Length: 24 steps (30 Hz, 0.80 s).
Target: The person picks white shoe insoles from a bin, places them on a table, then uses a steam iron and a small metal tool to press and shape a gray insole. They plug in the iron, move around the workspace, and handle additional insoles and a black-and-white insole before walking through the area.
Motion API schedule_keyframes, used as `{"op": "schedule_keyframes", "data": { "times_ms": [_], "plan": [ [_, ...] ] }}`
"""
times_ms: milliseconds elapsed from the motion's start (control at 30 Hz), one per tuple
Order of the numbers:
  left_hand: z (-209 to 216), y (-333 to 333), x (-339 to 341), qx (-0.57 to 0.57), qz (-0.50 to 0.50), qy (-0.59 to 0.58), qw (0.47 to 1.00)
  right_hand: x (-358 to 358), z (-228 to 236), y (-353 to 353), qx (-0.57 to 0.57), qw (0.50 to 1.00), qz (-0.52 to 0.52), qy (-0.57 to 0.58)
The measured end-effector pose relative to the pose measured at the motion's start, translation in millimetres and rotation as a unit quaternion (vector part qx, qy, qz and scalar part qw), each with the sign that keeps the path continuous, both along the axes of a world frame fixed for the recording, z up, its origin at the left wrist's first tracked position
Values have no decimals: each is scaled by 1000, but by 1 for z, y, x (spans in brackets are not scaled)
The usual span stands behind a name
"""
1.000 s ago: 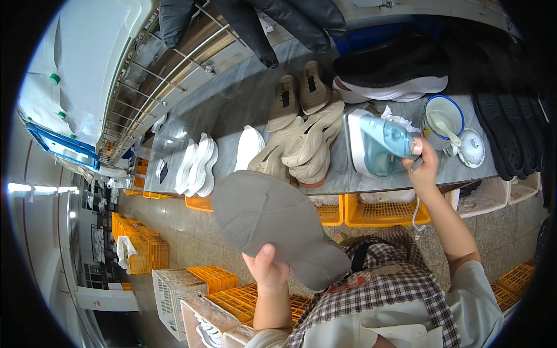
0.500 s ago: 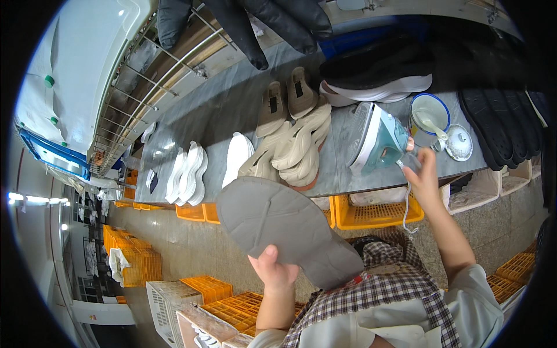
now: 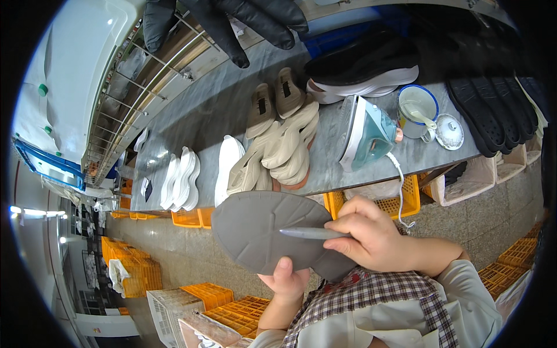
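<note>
My left hand (image 3: 288,278) grips a grey shoe sole (image 3: 255,232) from its near edge, thumb on the upper face. That face has lines running across it. Between the fingers of my right hand (image 3: 368,235) is a slim grey pen-like tool (image 3: 307,233), its pointed end over the sole. Whether the tip touches the sole, I cannot tell. Beyond the sole, on the grey tabletop (image 3: 325,165), stand a pile of beige soles (image 3: 284,148), a white sole (image 3: 229,162) and several more white soles (image 3: 184,180). A teal and white iron (image 3: 368,136) rests further right.
Right of the iron stand a blue-rimmed mug (image 3: 418,110) and a white lid (image 3: 449,132). Black soles (image 3: 487,113) line the right end. Above the table hang a black glove (image 3: 232,29) and a wire rack (image 3: 145,78). Orange crates (image 3: 136,267) stand on the floor.
My right hand has come from beside the iron down to the sole, and the pen-like tool now shows in it. The sole has shifted slightly down and left.
</note>
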<state>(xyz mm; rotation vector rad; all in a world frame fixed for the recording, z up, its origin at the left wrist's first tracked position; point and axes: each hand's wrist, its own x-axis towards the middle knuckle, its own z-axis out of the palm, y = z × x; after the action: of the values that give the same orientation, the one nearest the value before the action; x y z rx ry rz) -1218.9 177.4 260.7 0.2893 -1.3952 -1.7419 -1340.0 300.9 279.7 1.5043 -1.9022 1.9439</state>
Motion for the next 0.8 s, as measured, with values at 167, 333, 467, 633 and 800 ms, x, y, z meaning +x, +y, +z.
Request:
{"op": "schedule_keyframes", "data": {
  "times_ms": [167, 333, 467, 633, 800],
  "plan": [
    [-6, 10, 2, -22, 45, 10, 999, 19, -8, -13, -38, 999, -37, -1],
    [-9, 13, 5, -32, 53, 10, 998, 22, -15, -19, -57, 997, -59, 16],
    [-10, 15, 4, -28, 55, 17, 998, 21, -14, -20, -47, 994, -91, 33],
    [-11, 18, 3, -21, 71, 19, 997, 21, -10, -19, -22, 995, -93, 1],
    [-12, 17, 4, -22, 72, 19, 997, 19, -11, -19, -5, 996, -70, -61]
  ]
}}
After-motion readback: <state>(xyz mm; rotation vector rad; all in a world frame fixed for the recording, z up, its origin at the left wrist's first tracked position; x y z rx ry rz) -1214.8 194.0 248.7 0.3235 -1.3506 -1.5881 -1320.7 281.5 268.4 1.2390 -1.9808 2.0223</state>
